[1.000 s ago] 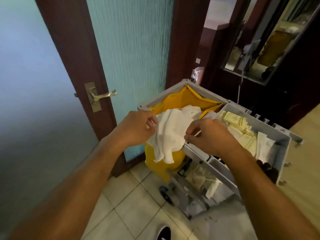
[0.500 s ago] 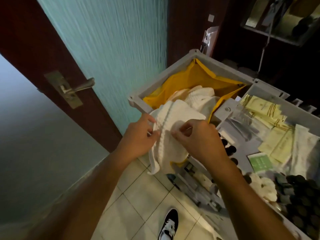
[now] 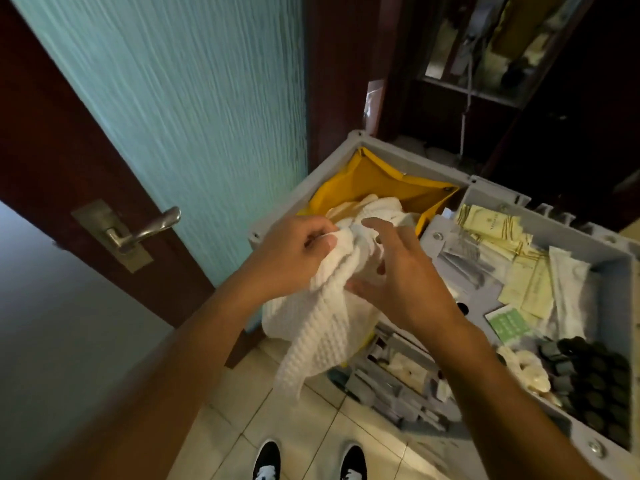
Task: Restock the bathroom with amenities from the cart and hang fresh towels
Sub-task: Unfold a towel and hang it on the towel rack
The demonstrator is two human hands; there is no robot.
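A white waffle-weave towel hangs bunched over the near rim of the grey housekeeping cart, in front of its yellow laundry bag. My left hand grips the towel's upper fold between thumb and fingers. My right hand is beside it, with fingers spread and curled into the cloth, thumb underneath. More white linen lies in the bag behind. The cart's top tray holds pale yellow amenity sachets, a green packet and several dark bottle caps.
A dark wooden door with a frosted teal glass panel and a metal lever handle stands to the left. Dark wood furniture with a mirror is behind the cart. My two shoes stand on the beige tiled floor.
The view has tilted down and closer to the cart. Both hands have gathered the towel into a tighter bunch; the right hand's fingers have spread apart over it.
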